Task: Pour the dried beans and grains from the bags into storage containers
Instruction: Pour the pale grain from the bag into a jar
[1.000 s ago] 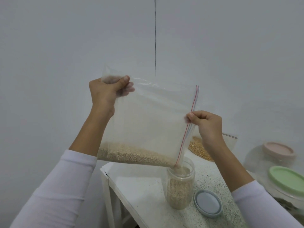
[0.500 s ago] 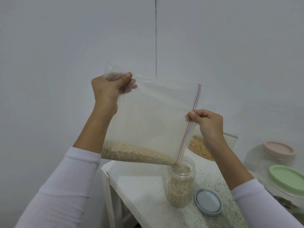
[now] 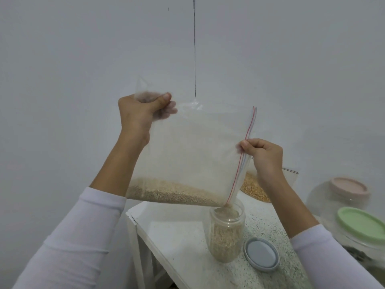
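Two hands hold one clear zip bag [image 3: 193, 155] up over one open jar [image 3: 227, 230], which serves as the landmark here. The bag is thin, glossy, crinkled plastic, roughly square, with a red and blue zip strip running down its right edge. The left hand [image 3: 141, 115] is up and to the left of the jar, fingers and thumb curled round the bag's top left corner, bunching the film. The right hand [image 3: 263, 157] is above and just right of the jar, pinching the zip edge between thumb and curled fingers. One band of small, pale tan grains [image 3: 173, 193] lies along the bag's lower edge, sloping down to the bag's bottom right corner, which sits right at the jar's mouth

The jar is a clear plastic cylinder with a threaded neck, upright on the counter [image 3: 177, 232], mostly filled with the same tan grain. Just right of the jar lies one round, flat, grey-blue lid [image 3: 261, 254], resting on the counter. Behind the jar and to its right rests a second clear bag [image 3: 255, 187] holding coarser, orange-yellow kernels. Farther right of the jar stand two rounded transparent containers, one with a pink lid [image 3: 348, 187] and one with a pale green lid [image 3: 362, 224], both lids round and matte. The counter is white, smooth at its left part and speckled with dark flecks around the jar
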A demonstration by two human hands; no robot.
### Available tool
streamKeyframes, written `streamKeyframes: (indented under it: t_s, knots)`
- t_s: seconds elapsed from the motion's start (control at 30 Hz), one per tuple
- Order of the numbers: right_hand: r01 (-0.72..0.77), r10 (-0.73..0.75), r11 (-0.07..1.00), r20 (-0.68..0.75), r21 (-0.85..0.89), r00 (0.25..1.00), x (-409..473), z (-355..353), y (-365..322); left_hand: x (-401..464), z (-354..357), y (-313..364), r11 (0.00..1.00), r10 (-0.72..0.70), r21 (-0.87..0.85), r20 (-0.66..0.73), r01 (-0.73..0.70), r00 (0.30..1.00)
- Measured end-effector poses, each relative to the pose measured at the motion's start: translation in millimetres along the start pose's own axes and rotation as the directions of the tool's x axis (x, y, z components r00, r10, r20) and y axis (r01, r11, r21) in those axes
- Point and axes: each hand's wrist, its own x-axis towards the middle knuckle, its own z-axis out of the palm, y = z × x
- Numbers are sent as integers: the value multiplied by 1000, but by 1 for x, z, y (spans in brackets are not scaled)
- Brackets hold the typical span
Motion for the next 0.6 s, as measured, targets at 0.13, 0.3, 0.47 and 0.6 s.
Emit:
streamKeyframes:
  t_s: [0.13, 0.3, 0.47, 0.6]
  knots:
    - [4, -5, 1000, 45, 9, 999, -4, 0, 0, 4, -5, -2, 1000, -12, -6, -33, 11, 999]
    - [-4, 3, 1000, 9, 13, 1000, -3, 0, 3, 4, 1, -3, 1000, -8, 18, -2, 8, 1000]
    - [0, 0, 1000, 18, 7, 1000, -3, -4, 3, 5, 0, -4, 1000, -13, 16, -3, 13, 1000]
    - [-9, 8, 1000, 27, 14, 1000, -3, -4, 5, 6, 1, -4, 1000, -7, 16, -8, 7, 1000]
